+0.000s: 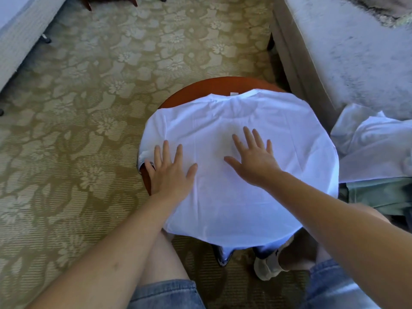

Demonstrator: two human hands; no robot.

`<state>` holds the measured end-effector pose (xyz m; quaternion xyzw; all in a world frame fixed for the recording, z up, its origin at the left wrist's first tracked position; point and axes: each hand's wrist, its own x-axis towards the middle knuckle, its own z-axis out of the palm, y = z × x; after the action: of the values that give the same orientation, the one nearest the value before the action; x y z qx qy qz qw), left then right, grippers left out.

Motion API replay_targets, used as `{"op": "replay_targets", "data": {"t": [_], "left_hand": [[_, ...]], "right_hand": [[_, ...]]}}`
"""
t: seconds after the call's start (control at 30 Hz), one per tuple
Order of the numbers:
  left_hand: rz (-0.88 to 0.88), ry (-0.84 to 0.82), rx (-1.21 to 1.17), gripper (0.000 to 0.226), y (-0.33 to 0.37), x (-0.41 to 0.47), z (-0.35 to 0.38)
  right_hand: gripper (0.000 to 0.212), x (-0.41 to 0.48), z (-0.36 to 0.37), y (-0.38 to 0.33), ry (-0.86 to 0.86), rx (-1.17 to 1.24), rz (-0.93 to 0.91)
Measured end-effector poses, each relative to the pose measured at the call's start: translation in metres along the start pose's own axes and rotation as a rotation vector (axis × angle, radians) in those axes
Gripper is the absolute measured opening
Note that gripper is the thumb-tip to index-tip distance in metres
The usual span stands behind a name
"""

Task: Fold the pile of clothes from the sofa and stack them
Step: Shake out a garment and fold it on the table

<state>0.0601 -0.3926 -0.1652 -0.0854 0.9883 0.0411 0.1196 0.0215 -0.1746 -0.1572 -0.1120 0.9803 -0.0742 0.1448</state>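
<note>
A white T-shirt [278, 130] lies spread flat over a small round brown table [200, 90], collar at the far side, its edges draping over the rim. My left hand [170, 172] presses flat on the shirt's left part with fingers spread. My right hand [254, 157] lies flat on the middle of the shirt, fingers straight. To the right, a pile of clothes [374, 148] sits on the sofa's edge: white garments on top, a grey-green one [379, 195] below.
A grey sofa [347, 52] fills the right side, close to the table. Another grey piece of furniture [20, 34] stands at the far left. Patterned carpet [89, 108] covers the floor. My knees and feet are under the table's near edge.
</note>
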Motion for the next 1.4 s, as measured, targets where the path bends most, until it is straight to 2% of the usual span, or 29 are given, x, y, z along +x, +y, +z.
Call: {"op": "replay_targets", "data": {"t": [0.1,0.27,0.43,0.5,0.57,0.67,0.73,0.8,0.93,1.03,1.17,1.27,1.4], "left_hand": [[-0.046,0.045,-0.022,0.068,-0.014,0.012,-0.003],[-0.085,0.073,-0.082,0.065,-0.026,0.021,-0.002],[-0.204,0.135,-0.24,0.064,-0.025,0.022,0.002],[-0.254,0.183,-0.339,0.072,-0.024,0.023,0.003],[-0.301,0.198,-0.488,0.089,-0.024,0.024,0.001],[-0.379,0.115,-0.649,0.114,-0.032,0.028,-0.006],[-0.381,0.046,-0.728,0.121,-0.043,0.035,-0.005],[-0.354,0.022,-0.809,0.117,-0.054,0.042,-0.002],[-0.295,0.11,-0.974,0.082,-0.066,0.047,-0.004],[-0.243,0.102,-0.989,0.075,-0.073,0.048,-0.005],[-0.267,0.125,-0.997,0.063,-0.081,0.052,-0.009],[-0.241,0.209,-0.89,0.061,-0.081,0.051,-0.015],[-0.255,0.272,-0.758,0.071,-0.09,0.047,-0.022]], "right_hand": [[0.072,0.021,0.01,-0.013,-0.028,0.012,0.001],[0.091,0.016,0.03,-0.003,0.042,-0.037,0.022],[0.086,-0.005,0.029,0.032,0.058,-0.077,0.088],[0.087,-0.01,0.029,0.038,0.051,-0.075,0.088],[0.086,-0.011,0.029,0.039,0.043,-0.076,0.088],[0.09,-0.01,0.029,0.039,0.048,-0.074,0.095],[0.091,-0.009,0.029,0.038,0.05,-0.075,0.098],[0.092,-0.008,0.028,0.037,0.054,-0.078,0.099],[0.091,-0.006,0.028,0.035,0.06,-0.081,0.104],[0.088,-0.005,0.027,0.033,0.067,-0.092,0.103],[0.075,-0.003,0.025,0.029,0.047,-0.106,0.11],[0.075,0.001,0.024,0.023,0.031,-0.109,0.108],[0.077,0.009,0.025,0.005,0.028,-0.125,0.093]]}}
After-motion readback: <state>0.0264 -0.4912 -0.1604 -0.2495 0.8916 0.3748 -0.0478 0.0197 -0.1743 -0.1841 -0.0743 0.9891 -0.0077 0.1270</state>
